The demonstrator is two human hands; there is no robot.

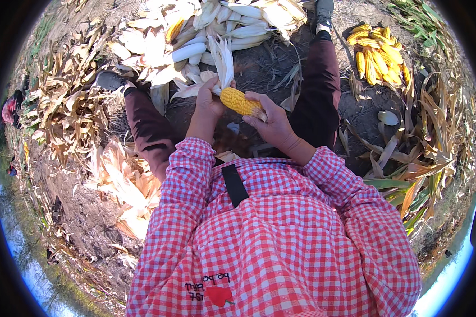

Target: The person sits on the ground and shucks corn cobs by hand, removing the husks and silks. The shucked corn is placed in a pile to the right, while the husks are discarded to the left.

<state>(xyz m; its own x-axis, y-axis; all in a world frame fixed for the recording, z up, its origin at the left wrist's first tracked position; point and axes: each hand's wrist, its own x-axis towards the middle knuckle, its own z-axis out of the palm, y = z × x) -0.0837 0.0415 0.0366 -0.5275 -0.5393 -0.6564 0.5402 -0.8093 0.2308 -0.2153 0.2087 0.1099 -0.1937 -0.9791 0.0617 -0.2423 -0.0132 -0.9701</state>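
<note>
Between my hands is a yellow ear of corn (pixel 238 102), its kernels bare and its pale husk (pixel 223 65) peeled back at the left end. My left hand (pixel 210 101) grips the husk and stalk end. At the other end, the fingers and thumb of my right hand (pixel 270 121) close around the tip of the ear. Just beyond my hands lies a heap of ears in pale husks (pixel 238 29). One partly bared yellow ear (pixel 175 30) shows among them.
Husked yellow ears (pixel 380 55) are piled to the right, beyond my right leg (pixel 319 87). Loose husks (pixel 129 186) lie beside my left leg (pixel 148 123). Dry corn stalks and leaves (pixel 71 87) cover the ground at left, with more dry leaves (pixel 432 146) at right.
</note>
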